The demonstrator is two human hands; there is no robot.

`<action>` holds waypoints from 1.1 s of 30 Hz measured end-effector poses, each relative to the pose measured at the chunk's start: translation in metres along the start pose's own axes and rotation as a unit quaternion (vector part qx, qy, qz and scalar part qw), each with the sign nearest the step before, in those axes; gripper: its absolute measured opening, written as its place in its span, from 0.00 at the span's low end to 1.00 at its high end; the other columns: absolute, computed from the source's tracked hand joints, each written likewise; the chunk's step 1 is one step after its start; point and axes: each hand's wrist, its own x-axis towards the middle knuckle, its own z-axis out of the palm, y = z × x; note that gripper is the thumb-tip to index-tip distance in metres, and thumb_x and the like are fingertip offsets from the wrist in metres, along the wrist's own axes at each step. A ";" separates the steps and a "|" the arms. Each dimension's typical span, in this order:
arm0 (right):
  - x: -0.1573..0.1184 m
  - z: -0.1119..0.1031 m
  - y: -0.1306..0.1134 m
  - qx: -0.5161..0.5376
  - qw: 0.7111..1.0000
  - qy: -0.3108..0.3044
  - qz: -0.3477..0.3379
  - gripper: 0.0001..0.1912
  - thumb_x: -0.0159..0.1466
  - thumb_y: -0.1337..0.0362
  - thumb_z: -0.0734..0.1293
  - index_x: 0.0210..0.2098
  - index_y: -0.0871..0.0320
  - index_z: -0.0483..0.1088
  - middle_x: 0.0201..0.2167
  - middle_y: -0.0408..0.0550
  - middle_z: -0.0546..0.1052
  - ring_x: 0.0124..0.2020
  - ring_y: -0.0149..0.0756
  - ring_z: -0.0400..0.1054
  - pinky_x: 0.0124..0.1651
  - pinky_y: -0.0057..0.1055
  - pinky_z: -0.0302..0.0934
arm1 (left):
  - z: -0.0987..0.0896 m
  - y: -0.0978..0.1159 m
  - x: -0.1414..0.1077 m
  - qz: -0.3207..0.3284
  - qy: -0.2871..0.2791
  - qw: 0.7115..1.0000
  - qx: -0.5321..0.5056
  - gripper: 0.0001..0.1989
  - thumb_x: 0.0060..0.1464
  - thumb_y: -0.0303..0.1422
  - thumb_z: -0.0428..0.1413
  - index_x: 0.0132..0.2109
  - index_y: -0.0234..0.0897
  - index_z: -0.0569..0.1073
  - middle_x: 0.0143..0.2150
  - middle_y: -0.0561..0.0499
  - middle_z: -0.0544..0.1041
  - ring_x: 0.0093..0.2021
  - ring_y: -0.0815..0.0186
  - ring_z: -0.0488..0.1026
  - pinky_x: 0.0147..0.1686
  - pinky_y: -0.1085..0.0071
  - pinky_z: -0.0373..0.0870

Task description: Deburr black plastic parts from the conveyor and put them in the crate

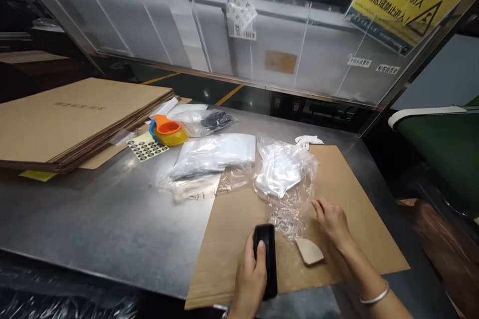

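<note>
My left hand (pixel 251 274) is wrapped round a black, oblong, rounded-edge object (pixel 266 259), thumb lying along its face, above the front of a cardboard sheet (pixel 228 254). To the right, my right hand (pixel 331 219) is closed in a pinch beside a crumpled clear plastic bag (pixel 286 169). Whether its fingertips hold the bag's edge or something small cannot be made out. Between the hands lies a beige, fan-shaped flat piece (pixel 310 251) on the cardboard. White material shows inside the clear bag.
Left of the bag is a stack of plastic-wrapped white bags (pixel 217 154). Beyond sit an orange-and-yellow tape dispenser (pixel 168 130), a sticker sheet (pixel 145 147) and a bag with black items (pixel 217 119). Flattened cartons (pixel 82 119) fill the left; a white glove (pixel 309 140) lies behind.
</note>
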 end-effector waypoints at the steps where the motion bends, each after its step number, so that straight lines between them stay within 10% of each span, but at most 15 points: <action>1: 0.008 0.001 -0.006 0.011 1.000 0.001 -0.021 0.15 0.68 0.62 0.55 0.31 0.58 0.69 0.25 0.46 0.75 0.25 0.32 0.69 0.26 0.27 0.52 | 0.003 -0.003 0.002 0.006 -0.004 1.000 0.024 0.25 0.56 0.42 0.47 0.56 0.32 0.65 0.55 0.36 0.69 0.58 0.51 0.62 0.56 0.53 0.57; 8: 0.050 0.007 -0.032 0.043 0.990 -0.026 -0.136 0.08 0.65 0.62 0.61 0.38 0.60 0.69 0.36 0.44 0.73 0.37 0.32 0.68 0.39 0.33 0.64 | 0.013 -0.025 0.009 0.144 0.035 0.969 0.197 0.24 0.57 0.36 0.42 0.58 0.29 0.62 0.54 0.36 0.66 0.56 0.52 0.61 0.56 0.52 0.55; 16: 0.052 0.019 -0.039 0.052 0.967 -0.104 -0.228 0.12 0.62 0.57 0.64 0.38 0.61 0.69 0.40 0.46 0.72 0.42 0.36 0.67 0.44 0.39 0.63 | 0.001 -0.010 0.013 0.122 0.036 0.978 0.164 0.23 0.57 0.38 0.44 0.58 0.35 0.61 0.53 0.40 0.66 0.56 0.54 0.60 0.56 0.53 0.54; 33: 0.042 -0.008 -0.027 0.293 0.950 -0.030 -0.109 0.12 0.64 0.60 0.63 0.28 0.62 0.67 0.24 0.39 0.70 0.26 0.27 0.66 0.31 0.28 0.62 | 0.006 0.061 0.021 -0.007 -0.076 0.994 -0.082 0.24 0.47 0.45 0.58 0.47 0.34 0.71 0.37 0.48 0.74 0.32 0.66 0.69 0.32 0.73 0.66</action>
